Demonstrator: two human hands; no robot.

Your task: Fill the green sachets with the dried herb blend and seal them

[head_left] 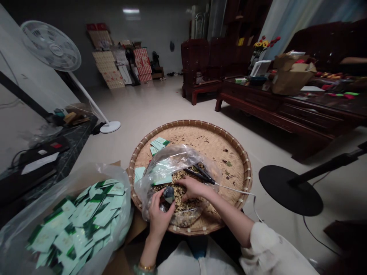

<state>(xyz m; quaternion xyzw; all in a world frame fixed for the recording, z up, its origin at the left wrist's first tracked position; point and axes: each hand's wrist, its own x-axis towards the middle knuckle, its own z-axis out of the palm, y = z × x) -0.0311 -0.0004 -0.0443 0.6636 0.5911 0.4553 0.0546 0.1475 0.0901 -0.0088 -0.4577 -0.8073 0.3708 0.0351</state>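
My left hand (158, 213) is curled round a small dark scoop-like object (169, 193) held at the mouth of a clear plastic bag (172, 162). The bag lies on a round woven bamboo tray (235, 152) and holds pale dried bits (183, 191). My right hand (192, 188) rests with fingers bent on those dried bits inside the bag. A thin black tool with a white cord (200, 172) lies across the bag just above my right hand. A few small green-and-white packets (158, 144) lie on the tray's far left.
A cardboard box lined with clear plastic (80, 221) at the left is full of green-and-white packets. A standing fan (54, 47), a black side table (43, 152), a dark wooden bench table (286, 107) and a black round stand base (289, 189) surround the tray.
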